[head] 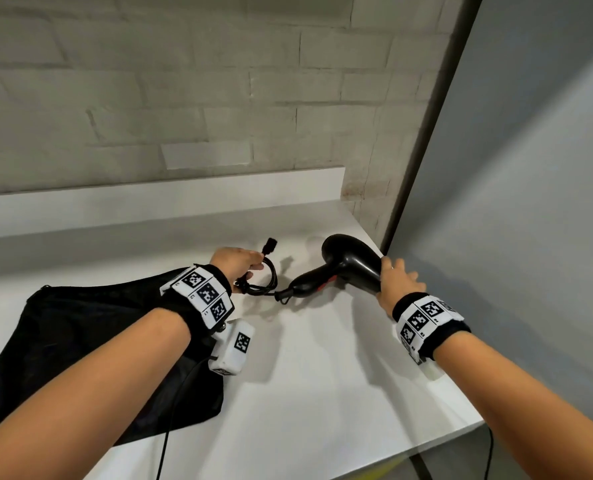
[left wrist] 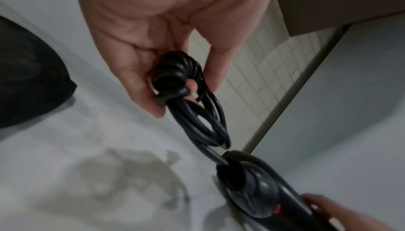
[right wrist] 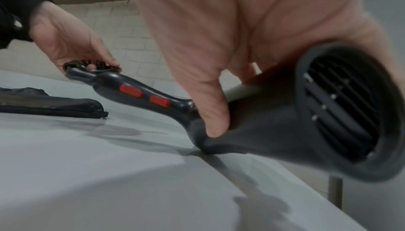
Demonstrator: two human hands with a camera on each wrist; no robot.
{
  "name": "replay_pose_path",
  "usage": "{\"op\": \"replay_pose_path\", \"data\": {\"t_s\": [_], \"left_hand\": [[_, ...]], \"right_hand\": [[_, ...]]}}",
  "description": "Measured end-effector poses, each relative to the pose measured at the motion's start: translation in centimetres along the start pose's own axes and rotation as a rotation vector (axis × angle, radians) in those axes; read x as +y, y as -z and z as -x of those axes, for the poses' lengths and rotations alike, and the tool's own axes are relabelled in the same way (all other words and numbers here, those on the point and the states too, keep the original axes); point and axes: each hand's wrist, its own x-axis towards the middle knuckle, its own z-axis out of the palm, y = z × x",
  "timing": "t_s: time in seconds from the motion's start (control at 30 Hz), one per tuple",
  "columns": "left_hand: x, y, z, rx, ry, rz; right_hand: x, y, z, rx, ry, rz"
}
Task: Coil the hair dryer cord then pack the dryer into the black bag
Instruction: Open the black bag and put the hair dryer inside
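Note:
A black hair dryer (head: 348, 263) with red switches (right wrist: 131, 90) hangs just above the white counter (head: 322, 375), held by its barrel in my right hand (head: 397, 280), thumb and fingers curled round the body (right wrist: 252, 131). Its handle points left toward my left hand (head: 236, 263). That hand grips the coiled black cord (head: 264, 282) in a small bundle (left wrist: 175, 75), loops hanging down to the handle's end (left wrist: 232, 170). The plug (head: 270, 244) sticks out beyond the left fingers. The black bag (head: 91, 341) lies flat on the counter under my left forearm.
A brick wall (head: 184, 98) with a white upstand (head: 149, 199) runs along the back. A grey panel (head: 530, 202) closes the right side, close to the dryer. The counter's front edge (head: 426, 452) runs at lower right. A camera cable (head: 170, 420) trails from my left wrist.

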Motion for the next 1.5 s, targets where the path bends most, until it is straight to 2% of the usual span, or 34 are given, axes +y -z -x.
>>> {"op": "replay_pose_path", "data": {"t_s": [0.17, 0.33, 0.47, 0.63, 0.9, 1.07, 1.17, 1.33, 1.5], "left_hand": [[-1.1, -0.5, -0.8, -0.096, 0.061, -0.263], [-1.5, -1.9, -0.6, -0.214, 0.043, -0.478], [-1.6, -2.5, -0.4, -0.214, -0.025, -0.72], [-1.3, -2.5, -0.1, -0.151, -0.051, -1.009], [-2.2, -2.7, -0.8, -0.072, -0.108, -1.201], [-1.9, -1.7, -0.6, -0.079, -0.098, -1.167], [-1.5, -0.6, -0.3, -0.033, -0.132, -1.135], [-1.1, 3.2, 0.5, -0.082, -0.145, -1.095], [-1.7, 9.9, 0.3, -0.127, -0.093, -1.254]], "right_hand": [[0.2, 0.2, -0.1, 0.002, 0.025, 0.022], [0.3, 0.4, 0.2, 0.011, 0.084, 0.022], [0.6, 0.4, 0.2, 0.001, 0.106, 0.007], [1.2, 0.2, 0.3, -0.085, 0.132, -0.03], [1.8, -0.1, 0.6, -0.075, 0.179, -0.044], [1.6, 0.0, 0.7, -0.097, 0.166, -0.081], [0.3, 0.2, 1.5, -0.041, 0.156, -0.016], [-5.2, 1.7, 3.6, 0.023, 0.379, -0.058], [-12.3, 2.3, 5.3, -0.163, 0.643, -0.169]]}}
